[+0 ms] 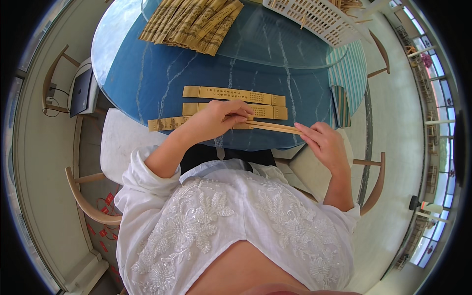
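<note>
A pair of pale wooden chopsticks lies sideways at the near edge of the blue table. My right hand pinches their right end between thumb and fingertips. My left hand is closed at the right end of a tan paper chopstick sleeve, where the chopsticks' left ends meet it. How far the sticks reach into the sleeve is hidden by my fingers. Just beyond, two more flat sleeves lie parallel: a nearer sleeve, partly covered by my left hand, and a farther sleeve.
Many patterned sleeves are piled at the far left of the round table. A white slatted basket with loose chopsticks stands far right on a glass turntable. A striped folded item lies at the right edge. Chairs surround the table.
</note>
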Available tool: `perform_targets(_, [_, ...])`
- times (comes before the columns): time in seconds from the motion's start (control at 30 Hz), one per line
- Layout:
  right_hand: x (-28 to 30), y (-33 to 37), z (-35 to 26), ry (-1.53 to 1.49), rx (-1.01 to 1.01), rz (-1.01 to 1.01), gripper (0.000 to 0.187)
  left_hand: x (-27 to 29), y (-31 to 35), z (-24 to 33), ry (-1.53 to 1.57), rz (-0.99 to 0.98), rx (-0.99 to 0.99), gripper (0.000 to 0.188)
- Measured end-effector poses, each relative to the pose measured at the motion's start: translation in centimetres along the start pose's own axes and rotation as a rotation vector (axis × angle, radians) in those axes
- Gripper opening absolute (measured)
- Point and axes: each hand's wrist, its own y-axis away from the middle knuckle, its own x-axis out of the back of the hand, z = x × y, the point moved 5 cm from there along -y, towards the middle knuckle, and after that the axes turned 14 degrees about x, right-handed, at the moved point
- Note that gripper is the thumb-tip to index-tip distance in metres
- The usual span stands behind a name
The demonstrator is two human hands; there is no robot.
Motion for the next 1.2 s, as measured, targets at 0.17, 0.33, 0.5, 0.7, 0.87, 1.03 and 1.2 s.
perform_targets(0.17, [0.2,-0.3,-0.1,-0.010,0.011,0.003,0.033,0.3,0.0,0.3,0.046,0.007,0.030,0.021])
perform_targets(0.33, [0.1,-0.4,0.0,-0.012,0.033,-0.008,0.033,0.3,0.1,0.3,0.069,0.008,0.051,0.021])
perform_targets(0.5, [-0.6,-1.3,-0.2,-0.051,0.081,-0.020,0.033,-0.4,-0.4,0.5,0.064,-0.045,0.033,0.022])
perform_targets(0.7, [-1.1,-3.7,-1.1,0.071,0.289,0.056,0.035,-0.2,-0.4,1.3,0.023,-0.050,0.109,0.024])
perform_targets(0.87, [-0.7,-4.4,-1.1,0.108,0.307,0.079,0.040,1.0,0.6,-0.1,0.082,-0.210,0.303,0.022])
perform_targets(1.03, [2.0,-2.8,2.6,-0.117,-0.032,0.289,0.030,1.4,1.3,-2.3,0.226,-0.222,0.347,0.018])
perform_targets(1.2, [-1.4,1.4,8.0,-0.833,-0.454,0.728,0.019,1.2,1.8,-2.2,0.324,-0.176,0.453,0.020])
